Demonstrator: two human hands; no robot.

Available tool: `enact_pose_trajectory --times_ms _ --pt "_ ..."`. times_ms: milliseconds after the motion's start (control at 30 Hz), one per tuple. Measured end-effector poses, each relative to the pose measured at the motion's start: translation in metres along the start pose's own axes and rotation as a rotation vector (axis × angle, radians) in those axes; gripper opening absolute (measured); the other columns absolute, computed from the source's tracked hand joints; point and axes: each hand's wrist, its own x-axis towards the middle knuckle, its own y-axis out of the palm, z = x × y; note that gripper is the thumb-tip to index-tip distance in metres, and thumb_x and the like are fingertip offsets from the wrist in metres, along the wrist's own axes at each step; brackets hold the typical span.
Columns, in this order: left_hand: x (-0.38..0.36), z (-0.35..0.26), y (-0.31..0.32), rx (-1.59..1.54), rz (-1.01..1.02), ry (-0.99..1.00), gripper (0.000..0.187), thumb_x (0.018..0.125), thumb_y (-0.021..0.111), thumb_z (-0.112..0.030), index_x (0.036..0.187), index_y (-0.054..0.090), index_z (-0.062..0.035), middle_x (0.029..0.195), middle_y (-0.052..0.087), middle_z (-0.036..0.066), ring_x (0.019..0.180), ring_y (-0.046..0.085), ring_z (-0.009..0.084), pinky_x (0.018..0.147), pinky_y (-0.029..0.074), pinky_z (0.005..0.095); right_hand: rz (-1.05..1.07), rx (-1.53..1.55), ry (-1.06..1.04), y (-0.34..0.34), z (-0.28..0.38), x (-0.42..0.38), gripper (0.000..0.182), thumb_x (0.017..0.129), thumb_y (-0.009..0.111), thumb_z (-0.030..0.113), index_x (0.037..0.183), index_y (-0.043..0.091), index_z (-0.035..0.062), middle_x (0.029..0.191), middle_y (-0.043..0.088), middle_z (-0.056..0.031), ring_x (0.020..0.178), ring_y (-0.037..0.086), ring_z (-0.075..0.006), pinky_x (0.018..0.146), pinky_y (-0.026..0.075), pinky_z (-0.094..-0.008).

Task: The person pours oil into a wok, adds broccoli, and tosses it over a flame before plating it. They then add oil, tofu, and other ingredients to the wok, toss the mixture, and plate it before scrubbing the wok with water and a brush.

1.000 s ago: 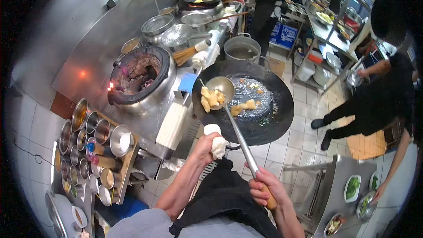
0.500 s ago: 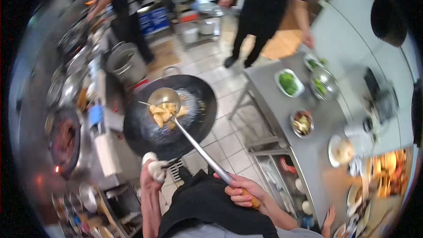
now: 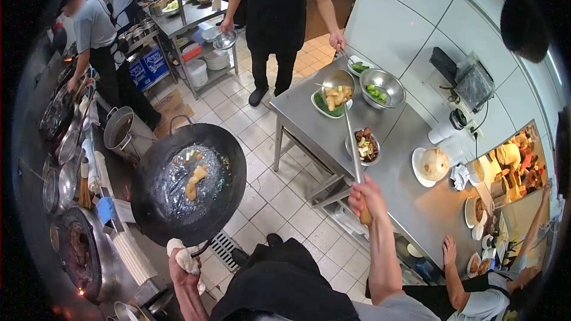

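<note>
My left hand (image 3: 183, 270) is closed around the handle of a black wok (image 3: 221, 205), with a white cloth (image 3: 189, 261) bunched in the grip. Some pale golden food pieces (image 3: 195, 182) and wet, oily residue lie inside the wok. In my right hand (image 3: 367, 199) is a long-handled ladle (image 3: 353, 148), gripped by its wooden end. The ladle's bowl is loaded with similar golden pieces (image 3: 336, 97) and overlaps a white dish of green vegetables (image 3: 321, 107) in this view. Beside that dish stands a metal bowl of browned, mixed food (image 3: 364, 145).
A steel table (image 3: 395, 172) runs along my right, bearing a metal bowl with greens (image 3: 386, 90) and a plate with a round pale item (image 3: 433, 165). A person in black (image 3: 276, 12) stands at its far end. The stove burner (image 3: 77, 249) glows at left; another person's hand (image 3: 449, 249) rests on the table.
The ladle has swung from over the wok to the right, above the table. My view has turned right, and the wok sits further left. The person in black now reaches toward the dishes.
</note>
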Motion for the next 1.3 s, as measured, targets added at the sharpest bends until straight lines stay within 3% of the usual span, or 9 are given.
enact_pose_trajectory --times_ms 33,100,367,433,667,933,1300 --pt "0.001 -0.001 0.0 -0.01 0.015 0.01 0.011 0.082 0.053 -0.017 0.085 0.054 -0.0068 0.066 0.062 0.012 0.046 0.06 0.0227 0.037 0.05 0.0301 0.001 0.004 -0.003 -0.008 0.002 0.012 0.035 0.089 0.051 0.006 0.123 0.041 0.0086 0.063 0.043 -0.002 0.037 0.038 -0.0074 0.027 0.033 -0.0237" --pt "-0.001 -0.003 0.005 0.005 -0.021 0.024 0.01 0.082 0.053 -0.017 0.085 0.054 -0.0068 0.066 0.062 0.011 0.046 0.06 0.0226 0.037 0.05 0.0299 0.004 0.015 -0.005 -0.02 0.006 0.031 0.021 0.089 0.052 0.005 0.106 0.042 0.0094 0.063 0.043 -0.0021 0.038 0.039 -0.009 0.028 0.036 -0.0262" --pt "-0.006 -0.003 0.012 0.033 -0.055 -0.008 0.01 0.082 0.052 -0.016 0.086 0.054 -0.0072 0.065 0.061 0.009 0.045 0.06 0.0223 0.036 0.049 0.03 0.014 0.053 0.014 -0.028 0.011 0.046 0.022 0.088 0.052 0.004 0.108 0.044 0.0092 0.064 0.046 -0.0025 0.038 0.041 -0.0092 0.028 0.036 -0.0265" --pt "-0.005 -0.002 0.009 0.01 -0.044 0.005 0.011 0.082 0.052 -0.017 0.086 0.054 -0.007 0.065 0.061 0.01 0.045 0.058 0.0224 0.035 0.047 0.0302 -0.009 0.009 0.01 -0.026 0.01 0.043 0.033 0.088 0.051 0.004 0.12 0.042 0.0101 0.064 0.045 -0.0018 0.038 0.04 -0.007 0.028 0.035 -0.0233" --pt "-0.003 -0.001 0.006 0.052 -0.02 -0.051 0.009 0.081 0.054 -0.016 0.083 0.054 -0.007 0.067 0.061 0.009 0.047 0.059 0.0216 0.036 0.048 0.0301 0.006 -0.161 -0.041 -0.032 0.008 0.044 0.035 0.087 0.052 0.003 0.121 0.045 0.0093 0.064 0.047 -0.0021 0.038 0.042 -0.008 0.028 0.036 -0.0242" --pt "-0.003 0.003 0.008 0.041 -0.11 0.027 0.009 0.08 0.055 -0.014 0.085 0.053 -0.0068 0.065 0.06 0.009 0.046 0.059 0.0216 0.038 0.05 0.0303 -0.123 -0.366 -0.129 -0.037 0.0 0.048 0.059 0.082 0.056 0.0 0.139 0.043 0.0099 0.06 0.05 -0.0019 0.039 0.045 -0.0097 0.033 0.038 -0.0254" --pt "-0.001 0.006 0.007 -0.004 -0.049 0.008 0.007 0.08 0.054 -0.014 0.085 0.053 -0.0075 0.068 0.062 0.01 0.048 0.061 0.0223 0.036 0.049 0.0303 -0.195 -0.611 -0.281 -0.056 -0.005 0.05 0.062 0.082 0.056 0.001 0.141 0.041 0.0087 0.058 0.05 -0.0007 0.04 0.047 -0.0091 0.036 0.037 -0.0254"
